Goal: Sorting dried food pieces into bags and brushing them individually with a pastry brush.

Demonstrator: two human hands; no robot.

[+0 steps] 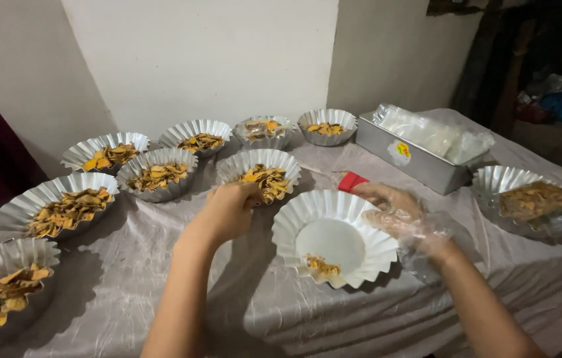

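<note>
From my seat, the left hand is curled at the rim of a filled tin, its fingers bunched over the orange chips; whether it has pinched any I cannot tell. The right hand, in a clear plastic glove, rests half open on the three o'clock edge of the white fluted tray, fingers touching the rim and gripping nothing.

That tray sits at the centre of the table, just below the filled tin at its eleven o'clock. It is pale, deeply pleated around a flat round base, with only a small heap of chips at its six o'clock. I judge it light and thin, likely to bend or skid on the crinkled grey cloth, so I would hold it by the rim. The chips look dry and brittle; a loose pinch suits them.

More filled tins curve off toward nine o'clock, one stands at three o'clock, and a metal box of plastic bags stands at one o'clock.
</note>
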